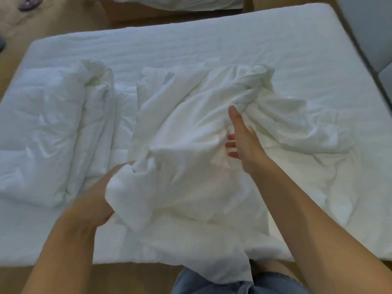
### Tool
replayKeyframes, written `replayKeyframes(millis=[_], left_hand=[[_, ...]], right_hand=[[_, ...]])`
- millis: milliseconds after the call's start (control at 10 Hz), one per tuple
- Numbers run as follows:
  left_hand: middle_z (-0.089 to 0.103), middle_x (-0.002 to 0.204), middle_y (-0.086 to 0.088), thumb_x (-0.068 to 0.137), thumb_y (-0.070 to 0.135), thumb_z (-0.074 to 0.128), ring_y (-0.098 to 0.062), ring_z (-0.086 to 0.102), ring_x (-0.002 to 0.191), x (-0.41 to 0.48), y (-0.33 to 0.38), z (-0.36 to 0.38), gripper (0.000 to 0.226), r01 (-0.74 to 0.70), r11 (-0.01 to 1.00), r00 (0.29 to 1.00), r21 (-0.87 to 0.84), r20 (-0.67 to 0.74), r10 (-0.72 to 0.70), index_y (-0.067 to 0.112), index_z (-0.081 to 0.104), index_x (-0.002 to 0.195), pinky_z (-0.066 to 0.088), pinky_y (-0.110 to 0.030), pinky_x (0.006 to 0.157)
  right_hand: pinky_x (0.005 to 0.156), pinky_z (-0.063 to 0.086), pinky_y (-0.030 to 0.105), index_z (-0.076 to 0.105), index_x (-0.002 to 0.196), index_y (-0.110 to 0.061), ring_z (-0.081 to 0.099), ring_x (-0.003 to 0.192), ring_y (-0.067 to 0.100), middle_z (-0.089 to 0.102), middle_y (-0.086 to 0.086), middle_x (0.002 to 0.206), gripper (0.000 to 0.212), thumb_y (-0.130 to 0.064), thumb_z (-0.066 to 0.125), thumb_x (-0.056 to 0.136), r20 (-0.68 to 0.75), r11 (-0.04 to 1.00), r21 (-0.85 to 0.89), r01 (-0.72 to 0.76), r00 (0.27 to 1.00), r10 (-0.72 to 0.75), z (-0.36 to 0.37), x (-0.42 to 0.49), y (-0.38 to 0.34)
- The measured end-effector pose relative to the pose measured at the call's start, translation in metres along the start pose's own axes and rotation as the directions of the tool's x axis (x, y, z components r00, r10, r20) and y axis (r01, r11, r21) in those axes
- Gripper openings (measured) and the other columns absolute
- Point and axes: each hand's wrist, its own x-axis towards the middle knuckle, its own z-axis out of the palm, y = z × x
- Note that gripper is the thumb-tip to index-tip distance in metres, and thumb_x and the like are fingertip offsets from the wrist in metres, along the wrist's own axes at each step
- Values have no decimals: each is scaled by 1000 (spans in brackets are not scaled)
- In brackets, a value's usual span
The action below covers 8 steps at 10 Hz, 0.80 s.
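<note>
Surface: white mattress point(191, 45), faint quilted stripes, sitting low on a wooden floor point(63, 20). Floor shows past the mattress's far edge, left edge and near edge. Beyond the far edge: more white bedding point(180, 3) on a brown base. Off the mattress's far-left corner: a purplish slipper point(29, 4), blurred. Past the right edge: a pale grey panel point(364, 22) with a dark strip along it; can't tell what it is. Below the near edge: blue jeans point(201, 283), the person's own.

On the left part of the mattress: folded duvet point(48, 128), white, puffy, roughly squared, top corner bunched up.

Work item: white cover point(191, 128), thin cloth, heavily creased, spread over the middle and right of the mattress. Far end gathers into a twisted ridge towards the mattress's right side. The near end spills over the mattress's near edge and hangs onto the jeans. Its left border lies just beside the folded duvet, with a narrow strip of mattress between them.

Left hand point(93, 198): near the mattress's near-left area, clenched on a bunch of the cover's left edge. Its fingers are buried in the cloth, wrist and back of hand visible.

Right hand point(244, 141): over the mattress's middle, released, thumb stretched towards the far edge, fingertips point(231, 145) spread and touching the cover. It holds no cloth that I can see. Both forearms are bare.
</note>
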Motion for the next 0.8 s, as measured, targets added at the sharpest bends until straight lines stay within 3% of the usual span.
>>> replayKeyframes(millis=[100,200,300,400,500,600,700,800], left_hand=[[67,65,26,80,23,67,4,64,67,-15,-14,-14,19,-69,996,997,51,43,66,39,72,70,44,-5,51],[67,67,24,82,21,68,12,60,61,0,-18,-14,20,-71,995,995,73,-58,76,40,68,76,43,-6,48],[65,74,20,55,43,66,12,58,64,16,-12,-12,28,-147,982,988,120,-17,150,36,62,82,45,-8,54],[68,89,1,50,42,61,6,57,73,22,-7,-20,47,-237,925,964,297,192,186,17,64,90,47,-16,67],[66,101,-11,52,33,68,-15,61,90,41,1,-28,55,-270,903,928,334,342,151,12,61,103,51,-36,80],[52,130,-3,56,29,80,-21,51,119,61,10,-20,85,-197,900,967,389,230,112,28,45,133,46,-43,99],[22,151,-1,62,22,79,-22,27,138,71,21,-10,116,-144,891,965,431,260,30,37,4,150,34,-41,109],[22,152,4,50,26,67,-10,23,136,82,49,3,118,-119,992,933,40,348,98,35,6,150,29,-27,103]], right_hand=[[75,51,31,47,123,-9,60,90,20,58,4,103,48,-29,62,82,33,994,66,-89,996,87,37,22,-6],[55,39,24,56,106,-6,47,71,20,51,7,85,29,2,38,85,-26,999,-14,-45,999,44,59,32,4],[40,31,15,51,73,-15,41,59,14,47,0,69,28,4,34,85,-82,998,-59,25,996,-30,60,37,10],[52,35,21,57,83,-12,45,65,15,51,1,74,24,0,37,88,-74,993,-93,66,995,-73,57,34,10],[61,36,29,59,102,4,47,72,20,53,7,78,24,-1,40,89,12,972,-201,124,992,-124,60,26,1],[55,44,21,65,77,-3,57,65,12,60,0,69,20,0,46,73,239,910,-289,298,943,-233,68,0,-5],[53,47,18,63,66,-10,56,59,5,60,-3,66,19,-1,46,66,507,798,-430,422,845,-173,65,-27,3],[73,50,31,65,88,-4,59,85,23,65,9,91,26,6,43,79,556,573,-654,494,827,-79,50,-28,16]])
